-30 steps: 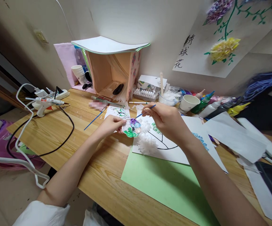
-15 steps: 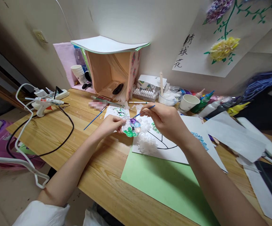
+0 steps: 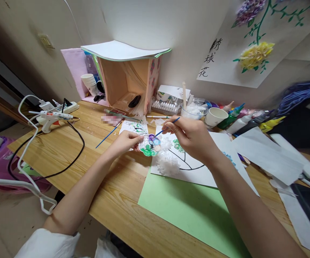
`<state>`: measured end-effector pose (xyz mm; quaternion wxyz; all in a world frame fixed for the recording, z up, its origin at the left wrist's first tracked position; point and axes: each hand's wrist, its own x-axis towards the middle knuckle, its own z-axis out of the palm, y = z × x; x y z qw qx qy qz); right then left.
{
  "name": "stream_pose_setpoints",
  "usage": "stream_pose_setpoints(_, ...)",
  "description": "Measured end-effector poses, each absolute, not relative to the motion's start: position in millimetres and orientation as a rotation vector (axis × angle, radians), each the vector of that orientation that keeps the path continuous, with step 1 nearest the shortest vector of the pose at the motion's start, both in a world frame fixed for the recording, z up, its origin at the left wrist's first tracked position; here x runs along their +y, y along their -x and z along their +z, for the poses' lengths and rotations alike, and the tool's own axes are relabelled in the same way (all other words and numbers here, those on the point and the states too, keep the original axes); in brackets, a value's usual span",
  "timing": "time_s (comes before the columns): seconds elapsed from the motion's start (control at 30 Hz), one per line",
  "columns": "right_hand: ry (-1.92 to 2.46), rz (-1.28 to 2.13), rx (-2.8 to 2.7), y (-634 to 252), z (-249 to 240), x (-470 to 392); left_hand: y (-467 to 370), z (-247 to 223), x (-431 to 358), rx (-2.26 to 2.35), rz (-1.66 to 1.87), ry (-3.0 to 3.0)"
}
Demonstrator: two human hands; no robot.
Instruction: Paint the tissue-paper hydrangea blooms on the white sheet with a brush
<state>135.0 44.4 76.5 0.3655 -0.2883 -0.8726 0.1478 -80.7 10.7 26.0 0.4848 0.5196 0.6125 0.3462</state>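
Head view showed the left hand (image 3: pixel 130 140) pinching the edge of a palette (image 3: pixel 146 147), and the right hand (image 3: pixel 188 134) grasping a brush (image 3: pixel 159 133) much like a pen. The palette was just right of the left hand's fingertips; the brush slanted from the right hand toward its purple paint (image 3: pixel 151 137), though whether the tip touched was too small to tell. White flowers (image 3: pixel 168 163) sat nearer the wearer than the palette, left of the right hand, on white paper (image 3: pixel 198 175). A cup (image 3: pixel 215 118) stood beyond the right hand, and a spare brush (image 3: pixel 108 135) lay left of the left hand on the table (image 3: pixel 112 193).

Good brushwork here seemed to call for a firm, level left hand, a light right hand keeping the tip within one colour, and a wipe against the palette to spare the flowers any drips.
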Motion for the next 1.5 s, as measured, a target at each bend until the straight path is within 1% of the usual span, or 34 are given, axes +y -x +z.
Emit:
stream_pose_setpoints(0.5, 0.780, 0.361, -2.244, -134.8, 77.6, 43.0, 80.7, 28.4, 9.5, 1.495, 0.836, -1.324)
stream_pose_setpoints(0.73, 0.790, 0.511, -2.150, -137.9, 78.4, 45.5, 83.6, 24.6, 11.0, 1.462, 0.868, -1.301)
stream_pose_setpoints(0.9, 0.854, 0.546, -2.145, -140.8, 79.1, 48.0, 83.8, 23.6, 11.3, 1.449, 0.869, -1.299)
stream_pose_setpoints(1.37, 0.790, 0.422, -2.224, -138.6, 78.8, 47.4, 82.4, 25.7, 10.7, 1.478, 0.846, -1.293)
stream_pose_setpoints(1.5, 0.779, 0.441, -2.257, -138.1, 78.4, 46.7, 81.7, 26.4, 10.5, 1.478, 0.842, -1.303)
